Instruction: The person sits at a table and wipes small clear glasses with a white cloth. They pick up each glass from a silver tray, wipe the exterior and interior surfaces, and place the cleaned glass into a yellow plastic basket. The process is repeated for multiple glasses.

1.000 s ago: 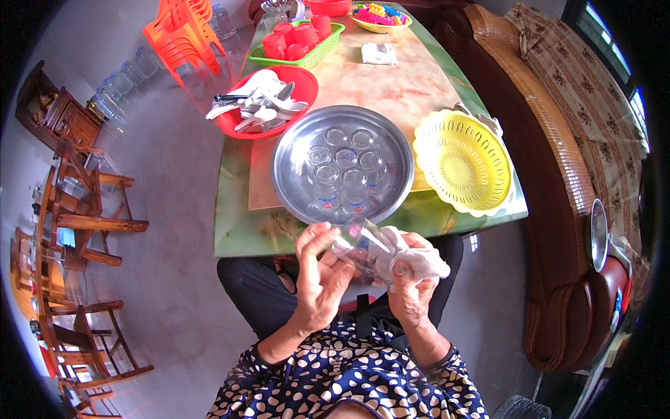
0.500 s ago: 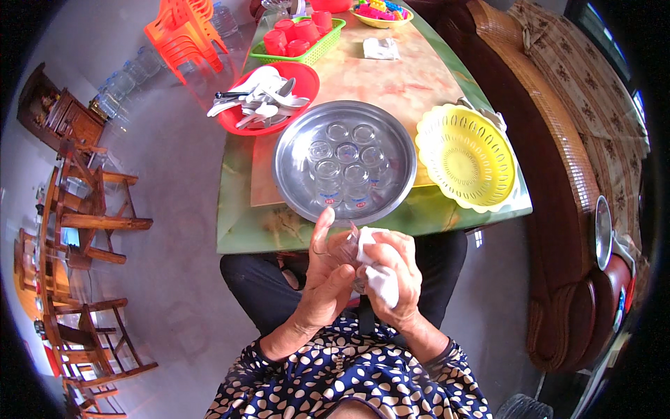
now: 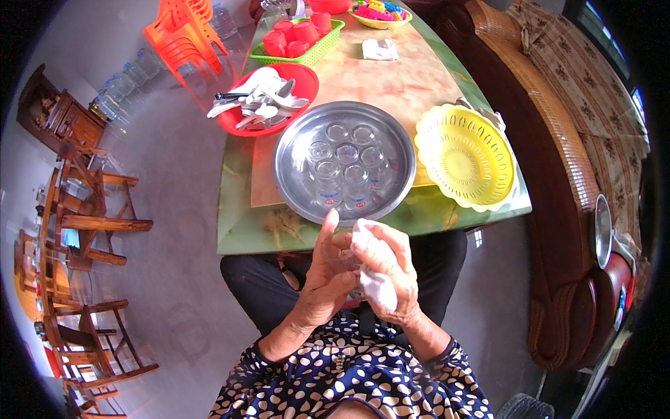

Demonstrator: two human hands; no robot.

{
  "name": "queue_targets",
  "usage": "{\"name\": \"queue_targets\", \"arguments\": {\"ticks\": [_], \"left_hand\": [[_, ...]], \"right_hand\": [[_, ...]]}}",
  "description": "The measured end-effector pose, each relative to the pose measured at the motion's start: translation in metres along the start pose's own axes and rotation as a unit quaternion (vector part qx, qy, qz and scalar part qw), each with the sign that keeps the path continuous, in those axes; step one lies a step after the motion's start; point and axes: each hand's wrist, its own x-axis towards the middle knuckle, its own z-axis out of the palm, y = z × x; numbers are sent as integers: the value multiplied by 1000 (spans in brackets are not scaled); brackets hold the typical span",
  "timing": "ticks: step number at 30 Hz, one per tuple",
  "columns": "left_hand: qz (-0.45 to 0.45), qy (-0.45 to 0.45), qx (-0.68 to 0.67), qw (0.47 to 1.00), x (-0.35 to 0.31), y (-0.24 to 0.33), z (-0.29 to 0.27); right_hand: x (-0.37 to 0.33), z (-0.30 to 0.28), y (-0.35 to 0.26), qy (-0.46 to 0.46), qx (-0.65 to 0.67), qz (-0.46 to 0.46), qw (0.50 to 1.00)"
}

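Over my lap, just off the table's near edge, my left hand is wrapped round a clear drinking glass, its index finger stretched up along the side. My right hand grips a crumpled white cloth and presses it against the right side of the glass. The fingers and cloth cover part of the glass. Beyond my hands stands a round steel tray with several clear glasses grouped in it. They appear to stand upside down.
Left of the tray, a red basin holds spoons and other cutlery. A scalloped yellow basket stands at the right. Farther back are a green basket of red cups, a folded white cloth and a bowl of colourful blocks.
My right hand has shifted slightly, its fingers and the cloth now higher beside the glass's upper end. The glass has turned a little in my left hand. The tray's contents look the same.
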Motion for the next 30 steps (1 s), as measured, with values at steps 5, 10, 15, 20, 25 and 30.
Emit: {"name": "queue_targets", "arguments": {"ticks": [5,10,15,20,25,30], "left_hand": [[-27,43,11,999,-3,5,2],[-22,1,24,999,-4,1,1],[-7,5,99,995,-6,2,11],[15,16,215,976,0,10,1],[40,36,391,919,-6,18,-10],[77,-18,507,858,-4,24,-2]], "right_hand": [[-15,4,0,9,-68,-88,994],[9,-5,-10,-23,-15,-12,1000],[19,-2,-8,-45,186,182,965],[21,-5,-2,-126,128,151,972],[20,-24,-3,-171,-11,-38,985],[16,-40,-1,-195,91,-18,976]]}}
